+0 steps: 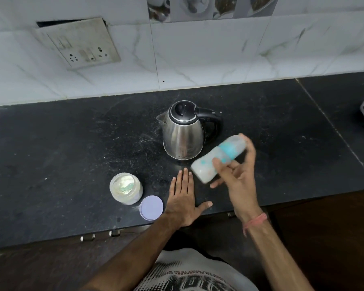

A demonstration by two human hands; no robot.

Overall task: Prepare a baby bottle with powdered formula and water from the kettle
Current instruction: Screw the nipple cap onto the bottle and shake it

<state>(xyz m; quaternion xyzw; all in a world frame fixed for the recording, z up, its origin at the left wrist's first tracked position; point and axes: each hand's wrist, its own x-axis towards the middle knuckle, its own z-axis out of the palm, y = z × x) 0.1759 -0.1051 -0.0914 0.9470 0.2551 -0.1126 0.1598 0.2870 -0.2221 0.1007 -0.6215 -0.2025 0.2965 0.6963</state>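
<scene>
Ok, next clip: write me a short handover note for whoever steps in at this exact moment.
Left hand: flat on the counter, fingers straight, holding nothing.
Right hand: grips the baby bottle, tilted in the air, motion-blurred; cap looks on.
Kettle: upright behind the hands, lid shut.
Formula jar: open, its lilac lid lying beside it.
Done: apparently filled and capped; contents unclear.
Left: finish mixing, close the jar.
</scene>
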